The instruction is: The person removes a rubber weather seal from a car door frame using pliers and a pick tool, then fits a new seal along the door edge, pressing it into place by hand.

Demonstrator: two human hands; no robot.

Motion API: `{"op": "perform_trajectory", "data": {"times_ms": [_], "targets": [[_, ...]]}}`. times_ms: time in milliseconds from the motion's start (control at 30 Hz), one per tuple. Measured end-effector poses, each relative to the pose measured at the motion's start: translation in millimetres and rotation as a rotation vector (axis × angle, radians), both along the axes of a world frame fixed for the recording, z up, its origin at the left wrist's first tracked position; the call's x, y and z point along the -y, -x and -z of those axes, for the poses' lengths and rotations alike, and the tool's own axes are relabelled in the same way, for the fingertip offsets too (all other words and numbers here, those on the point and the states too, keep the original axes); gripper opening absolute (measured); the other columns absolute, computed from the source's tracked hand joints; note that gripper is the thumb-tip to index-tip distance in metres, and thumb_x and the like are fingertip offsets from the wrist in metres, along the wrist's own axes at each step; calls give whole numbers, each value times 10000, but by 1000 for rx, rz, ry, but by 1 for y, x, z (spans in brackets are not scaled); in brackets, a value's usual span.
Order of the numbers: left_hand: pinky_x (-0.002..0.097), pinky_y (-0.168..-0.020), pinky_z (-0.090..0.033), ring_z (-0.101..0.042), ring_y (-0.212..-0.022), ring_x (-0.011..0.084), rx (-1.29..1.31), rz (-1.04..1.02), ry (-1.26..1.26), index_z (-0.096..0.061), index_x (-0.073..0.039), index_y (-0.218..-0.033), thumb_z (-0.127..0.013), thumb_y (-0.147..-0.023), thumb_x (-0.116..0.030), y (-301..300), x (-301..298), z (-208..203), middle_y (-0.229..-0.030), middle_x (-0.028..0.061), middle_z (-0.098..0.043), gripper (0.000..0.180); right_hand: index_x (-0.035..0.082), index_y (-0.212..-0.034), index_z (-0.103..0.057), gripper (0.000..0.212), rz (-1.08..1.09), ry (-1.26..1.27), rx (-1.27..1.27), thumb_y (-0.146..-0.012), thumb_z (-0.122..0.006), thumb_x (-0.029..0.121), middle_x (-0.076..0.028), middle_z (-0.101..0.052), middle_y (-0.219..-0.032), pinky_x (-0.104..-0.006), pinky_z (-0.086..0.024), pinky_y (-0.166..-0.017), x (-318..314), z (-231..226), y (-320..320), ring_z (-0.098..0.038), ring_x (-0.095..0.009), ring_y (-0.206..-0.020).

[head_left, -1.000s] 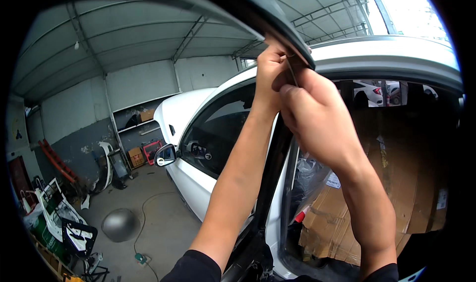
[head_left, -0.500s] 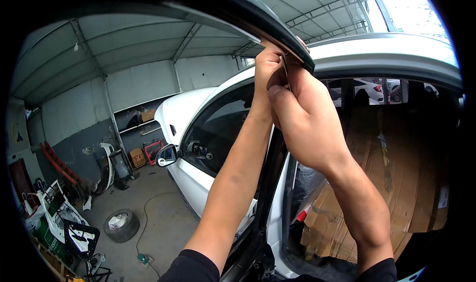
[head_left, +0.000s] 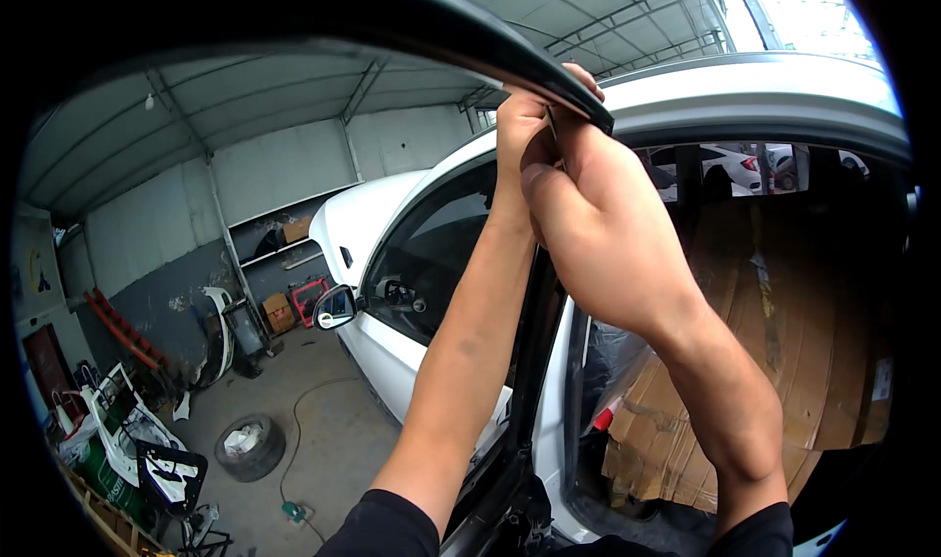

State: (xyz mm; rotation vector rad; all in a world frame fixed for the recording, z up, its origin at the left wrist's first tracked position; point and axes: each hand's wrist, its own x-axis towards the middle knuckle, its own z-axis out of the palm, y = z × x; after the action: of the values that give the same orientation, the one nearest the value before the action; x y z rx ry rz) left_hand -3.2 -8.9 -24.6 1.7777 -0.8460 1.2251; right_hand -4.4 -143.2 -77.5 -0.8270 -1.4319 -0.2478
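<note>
The right hand (head_left: 613, 234) is raised high, and its fingers are closed on a thin dark strip (head_left: 553, 131), which stands out narrow and almost upright between the thumb and the bent forefinger. The upper end of this strip is close to the underside of the black frame (head_left: 461, 38), just above the fingers; whether it really touches there, I cannot tell, because the hand covers a part of it. The left hand (head_left: 518, 138) is directly to the left of the right fingers and is gripping the same frame near its corner, with the palm side below it. Some fingertips (head_left: 585, 75) show over the far edge of the frame, and they seem to belong to this left hand. From the fingers the frame runs up and away to the left, in a bent line. Behind the fingers and to their right is the pale roof (head_left: 745, 96) of a white car; its side mirror (head_left: 335, 306) is lower, to the left of them. Below the fingers and to the right, brown cardboard (head_left: 725, 381) fills the door opening. Far below them, on the left, a tyre (head_left: 250, 447) lies on the floor (head_left: 333, 410).
</note>
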Motion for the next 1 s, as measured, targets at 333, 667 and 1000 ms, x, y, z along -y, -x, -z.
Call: {"op": "perform_trajectory", "data": {"times_ms": [333,667,1000], "targets": [[420,-1010,-508,-552,-1142,304,-25,60,-97,-556,18,-1101,-727,-846,-272,-5,-18,-1,-1066,142,-528,422,-24,-1005,-520,111,-199,81,62,-927,-485,46,-182,-609,-695,-373,-497,-572,9,65,2,-633,-376,-610],[488,-997,-511,-523,-1193,432,-33,-87,-76,-554,32,-1145,-654,-897,-354,7,-8,4,-1135,184,-558,470,-8,-1047,-588,153,-279,-76,-254,-961,-517,98,-37,-526,-652,-271,-438,-564,-46,46,-122,-497,-88,-599],[295,-837,-488,-603,-901,166,487,-1406,-86,-635,23,-1028,-626,-897,-68,27,9,43,-970,78,-649,160,41,-980,-651,294,-1233,69,-116,-987,-562,322,27,-588,-692,-186,-284,-372,-119,-35,-151,-380,-18,-401]]}}
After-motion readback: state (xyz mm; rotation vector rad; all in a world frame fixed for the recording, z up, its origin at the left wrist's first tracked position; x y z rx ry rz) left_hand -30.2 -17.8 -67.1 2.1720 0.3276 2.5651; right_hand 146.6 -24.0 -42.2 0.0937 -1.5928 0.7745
